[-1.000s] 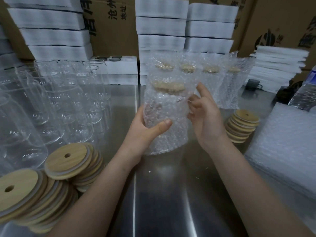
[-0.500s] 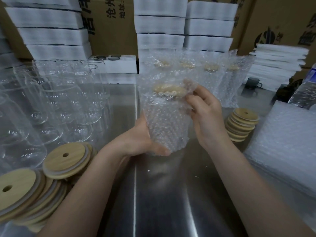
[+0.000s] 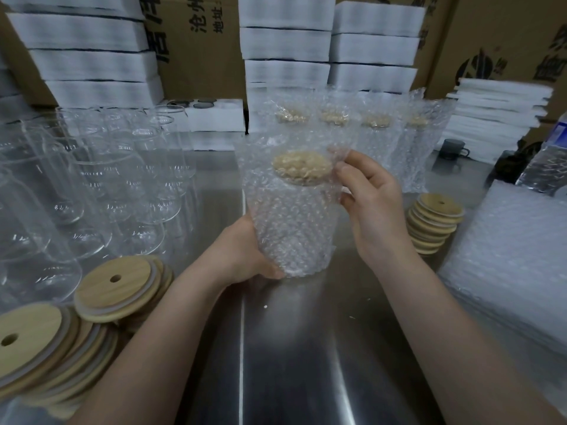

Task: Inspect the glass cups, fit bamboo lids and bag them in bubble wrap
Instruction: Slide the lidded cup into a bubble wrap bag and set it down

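Fingers (image 3: 357,163) of the right hand (image 3: 376,210) closed against the thumb, pinching the loose upper edge of the wrap at the 3 o'clock side of the bamboo lid (image 3: 302,167). Left hand (image 3: 245,256) curled under and round the base of the bagged cup (image 3: 291,222), coming in from 7 o'clock, with the thumb hidden behind the wrap, so no telling how it lies. Cup held upright at the centre of view, low over the steel table (image 3: 306,348). Touching it or just clear of it: cannot tell.

Likely handling, judged from this:
- **Glass inside:** stiff, brittle, with most of its weight low down. Better carried from beneath, as here, than hung from the wrap.
- **Wrap:** soft, light and probably slick against the glass. Apt to ride upward if pulled by the top edge alone.
- **Lid:** seen through the bubbles, seemingly seated flat on the rim. Probably only pressed on, so best not tipped or squeezed sideways there.
- **Soundest hold:** palm round the lower wall, the other hand only steadying or folding the slack above the lid.

Around the cup:
- finished wrapped cups (image 3: 377,130) in a row from 12 to 1 o'clock
- bare glass cups (image 3: 101,185) from 9 to 10 o'clock
- lid stacks at 7 o'clock (image 3: 113,289) and at 3 o'clock (image 3: 435,222)
- a pile of flat bubble-wrap bags (image 3: 506,256) at 4 o'clock

Setting down beside the row would call for a gentle landing, base first, without knocking the neighbouring glass.
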Tool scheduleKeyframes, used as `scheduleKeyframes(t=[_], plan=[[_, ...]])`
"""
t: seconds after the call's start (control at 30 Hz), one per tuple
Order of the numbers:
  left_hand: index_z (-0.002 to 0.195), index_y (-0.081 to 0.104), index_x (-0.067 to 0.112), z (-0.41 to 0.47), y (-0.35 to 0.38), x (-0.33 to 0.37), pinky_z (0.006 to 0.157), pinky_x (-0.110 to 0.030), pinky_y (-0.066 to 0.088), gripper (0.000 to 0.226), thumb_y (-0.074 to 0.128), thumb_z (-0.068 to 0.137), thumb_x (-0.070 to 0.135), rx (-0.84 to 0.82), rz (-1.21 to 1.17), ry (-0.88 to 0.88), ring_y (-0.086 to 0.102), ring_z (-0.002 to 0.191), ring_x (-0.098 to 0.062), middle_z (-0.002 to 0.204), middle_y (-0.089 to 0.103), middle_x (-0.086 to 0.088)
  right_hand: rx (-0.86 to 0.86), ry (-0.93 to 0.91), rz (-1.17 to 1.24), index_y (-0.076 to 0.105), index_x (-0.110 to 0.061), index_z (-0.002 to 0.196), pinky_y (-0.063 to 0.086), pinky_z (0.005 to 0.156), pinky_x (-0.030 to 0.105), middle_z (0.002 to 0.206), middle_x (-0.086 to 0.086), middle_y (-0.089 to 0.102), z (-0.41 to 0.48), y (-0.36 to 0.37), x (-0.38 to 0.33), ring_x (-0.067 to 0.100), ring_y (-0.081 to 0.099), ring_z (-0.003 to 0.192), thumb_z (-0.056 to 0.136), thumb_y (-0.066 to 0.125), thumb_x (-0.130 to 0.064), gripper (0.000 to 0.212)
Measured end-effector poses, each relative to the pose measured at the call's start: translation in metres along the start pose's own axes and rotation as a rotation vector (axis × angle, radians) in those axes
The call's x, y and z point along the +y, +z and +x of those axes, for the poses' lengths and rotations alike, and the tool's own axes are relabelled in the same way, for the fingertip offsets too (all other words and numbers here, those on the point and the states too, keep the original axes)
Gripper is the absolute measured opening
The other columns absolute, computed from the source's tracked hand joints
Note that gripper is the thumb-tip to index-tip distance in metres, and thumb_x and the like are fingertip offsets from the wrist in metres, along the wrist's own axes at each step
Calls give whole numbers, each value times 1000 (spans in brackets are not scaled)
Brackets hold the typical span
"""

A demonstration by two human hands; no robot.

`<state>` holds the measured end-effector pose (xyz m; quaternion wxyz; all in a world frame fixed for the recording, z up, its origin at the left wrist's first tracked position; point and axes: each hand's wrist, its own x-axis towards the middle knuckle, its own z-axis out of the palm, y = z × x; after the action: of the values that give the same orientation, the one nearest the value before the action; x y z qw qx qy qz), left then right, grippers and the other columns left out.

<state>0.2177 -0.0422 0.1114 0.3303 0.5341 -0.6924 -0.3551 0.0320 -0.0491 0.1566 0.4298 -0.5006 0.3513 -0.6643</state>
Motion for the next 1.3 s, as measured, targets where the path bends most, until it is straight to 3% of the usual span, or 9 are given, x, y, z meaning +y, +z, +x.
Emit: scheduleKeyframes(t=[0.13,0.3,0.4,0.5,0.63,0.77,0.9,1.03,1.3], plan=[[122,46,34,-6,-3,11,75,-17,55,93,92,46,6,-64,-303,94,66,100,3,109,67,13,-7,-50,-11,69,-5,113,52,82,22,94,-7,72,-1,-1,-3,8,67,93,94,62,-12,22],[134,53,22,-10,-2,34,97,-40,51,85,90,57,25,133,-665,327,58,124,-24,130,64,-4,-28,-124,-9,71,-12,104,55,89,25,95,-8,73,-3,0,-6,10,68,98,85,69,-18,20],[135,56,15,-12,-2,46,98,-34,51,75,83,65,25,289,-697,435,58,125,-23,131,64,-4,-33,-163,3,73,-22,91,54,82,20,87,-11,74,-5,2,-9,6,68,89,74,71,-25,18],[109,68,14,-15,-2,53,84,-21,53,42,85,70,12,405,-735,489,68,102,-11,103,75,3,-55,-192,-12,72,-20,86,52,77,19,80,-11,71,-7,4,-10,5,64,81,73,71,-27,15],[78,63,9,-19,0,60,71,-15,51,14,72,66,11,535,-830,511,67,72,-1,71,72,9,-87,-206,-21,63,-14,81,45,65,18,70,-10,61,-10,5,-11,3,53,65,75,70,-30,18],[73,59,9,-22,-5,61,68,-16,50,15,73,68,8,565,-884,536,62,64,-3,63,66,10,-83,-237,-10,55,-13,75,43,61,21,67,0,51,-11,5,-13,9,48,61,77,70,-30,23],[71,55,11,-21,-7,61,66,-18,48,20,71,74,0,566,-985,507,59,62,-6,60,61,7,-88,-267,0,53,-15,70,43,59,18,59,-10,53,-12,6,-13,5,49,56,82,69,-29,24],[71,48,12,-19,-6,61,62,-18,45,28,62,82,-10,568,-1072,443,52,59,-8,57,55,5,-83,-265,14,54,-16,68,42,60,15,55,-14,52,-11,6,-11,1,48,55,92,64,-10,27],[75,48,17,-18,-9,60,55,-22,43,33,52,87,-13,568,-1212,321,51,57,-9,65,53,1,-20,-175,71,52,-20,57,39,57,17,53,-12,46,-14,13,-9,3,42,54,80,64,-9,28]])
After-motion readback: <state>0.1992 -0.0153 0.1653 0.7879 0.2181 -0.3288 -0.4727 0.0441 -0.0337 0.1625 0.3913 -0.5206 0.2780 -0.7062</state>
